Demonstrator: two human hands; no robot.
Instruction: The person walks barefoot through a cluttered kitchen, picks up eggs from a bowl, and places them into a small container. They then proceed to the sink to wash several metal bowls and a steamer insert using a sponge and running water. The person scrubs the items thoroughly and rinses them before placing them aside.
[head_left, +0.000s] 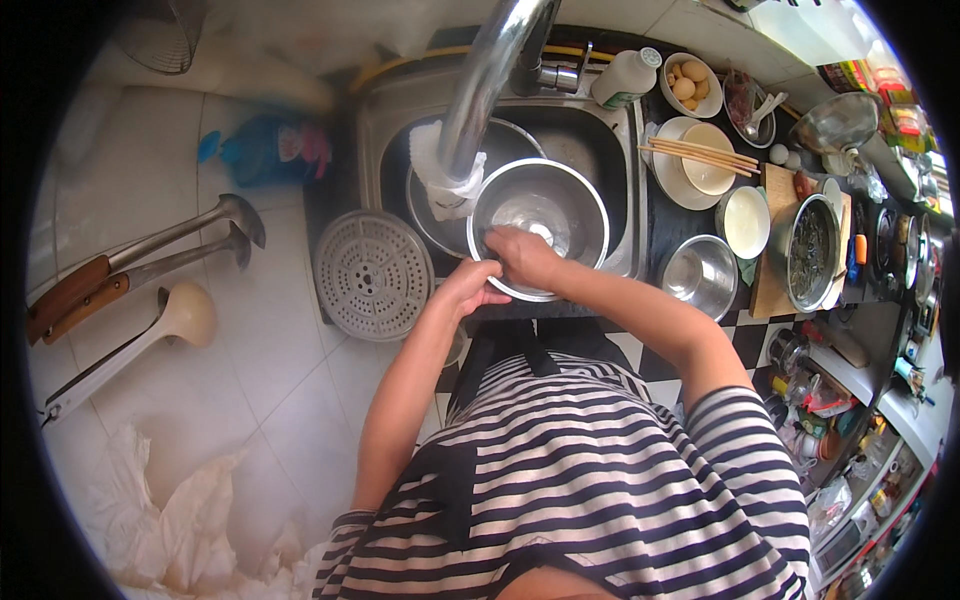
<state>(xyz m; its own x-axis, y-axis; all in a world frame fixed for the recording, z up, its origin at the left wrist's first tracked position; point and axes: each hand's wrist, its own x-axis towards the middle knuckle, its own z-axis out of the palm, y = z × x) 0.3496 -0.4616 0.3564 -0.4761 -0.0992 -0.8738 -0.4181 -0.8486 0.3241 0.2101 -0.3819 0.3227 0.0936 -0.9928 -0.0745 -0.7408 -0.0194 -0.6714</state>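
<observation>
A stainless steel basin (589, 217) is tilted over the front of the sink (634, 247), with some clear water visible in its bottom. My left hand (472, 286) grips its near-left rim, thumb on top and fingers underneath. Inside the bowl, my right hand (521, 256) has curled fingers against the left inner wall; whether they hold anything is hidden. The chrome faucet spout (480, 90), with a white cloth (431, 169) wrapped about its end, comes down just left of the basin. Behind it, a larger metal bowl (424, 217) rests in the sink.
A perforated steamer plate (375, 274) lies left of the sink. On the right counter are a metal bowl (699, 277), a white bowl (744, 223), chopsticks (701, 154) across stacked dishes, a bowl of eggs (690, 82), a white bottle (626, 79) and a pot of dark greens (812, 251) on a cutting board (772, 292).
</observation>
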